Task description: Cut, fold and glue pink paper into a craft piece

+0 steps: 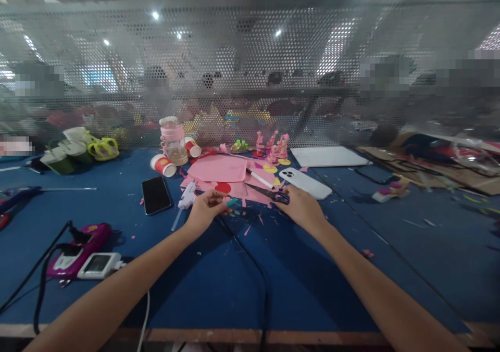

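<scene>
At nine o'clock on the blue table (pixel 242 284) lie a purple glue gun (pixel 80 248) with its black cord and, farther in, a dark phone (pixel 155 195) lying flat. Just right of that, the left hand (pixel 206 210) is pinched shut on a small teal scrap (pixel 231 202), holding it toward the centre. At about one o'clock from it, the right hand (pixel 300 206) is closed around the handles of the scissors (pixel 267 191), whose blades point left toward the scrap without clearly touching it. Behind both, at twelve o'clock, pink paper sheets (pixel 221 171) spread out; a white phone (pixel 305 183) lies just beyond the right hand. This looks like the trimming step; the next cut calls for steadying the scrap between the blades, fingertips kept clear.
</scene>
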Demonstrator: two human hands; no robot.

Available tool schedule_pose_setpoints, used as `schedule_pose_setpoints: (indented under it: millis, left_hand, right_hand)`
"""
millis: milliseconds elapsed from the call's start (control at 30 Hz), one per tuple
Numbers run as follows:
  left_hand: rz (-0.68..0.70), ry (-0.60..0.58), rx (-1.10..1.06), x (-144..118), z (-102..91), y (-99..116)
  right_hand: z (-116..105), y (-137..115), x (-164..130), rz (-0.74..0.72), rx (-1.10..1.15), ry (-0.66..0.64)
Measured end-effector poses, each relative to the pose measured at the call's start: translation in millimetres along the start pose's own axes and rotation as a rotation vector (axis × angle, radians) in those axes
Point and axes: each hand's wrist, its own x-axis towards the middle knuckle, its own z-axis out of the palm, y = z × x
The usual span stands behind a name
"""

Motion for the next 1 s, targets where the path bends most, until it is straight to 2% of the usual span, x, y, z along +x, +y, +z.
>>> schedule_pose_setpoints:
  millis: [133,267,500,567,667,733,767,833,867,933,1000]
  left_hand:
    - [0.037,-0.004,0.052,0,-0.8,-1]
    - [0.1,0.023,0.194,-2,-2.2,-3]
    - [0.296,0.013,0.425,-4,-7.0,-8]
    - [0.45,0.032,0.574,-2,-11.5,-12]
    - [0.809,0.07,0.848,1,-18.6,-18]
    - [0.997,0.099,1.013,2,-21.7,-21]
    - [1.047,0.106,1.08,1,-22.6,-22]
    - [1.075,0.091,1.169,-1,-22.9,-22]
    - [1.061,0.073,1.192,-2,-22.5,-22]
    - [1.014,0.033,1.209,-6,-21.2,-19]
    - [0.962,-0.005,1.21,-10,-20.0,-16]
  right_hand:
    - [6,4,1,-0.047,0.017,0.007]
    - [13,8,1,-0.107,0.032,0.031]
    - [15,6,-4,-0.251,-0.033,0.174]
    - [14,2,-6,-0.293,-0.006,0.194]
    - [11,-9,-12,-0.394,0.102,0.282]
    - [8,-20,-19,-0.457,0.263,0.35]
    - [6,-27,-23,-0.47,0.374,0.366]
    - [4,-43,-31,-0.431,0.627,0.325]
    - [5,-52,-34,-0.369,0.75,0.264]
    - [10,-72,-38,-0.254,0.968,0.04]
    - [17,-91,-39,-0.149,1.15,-0.097]
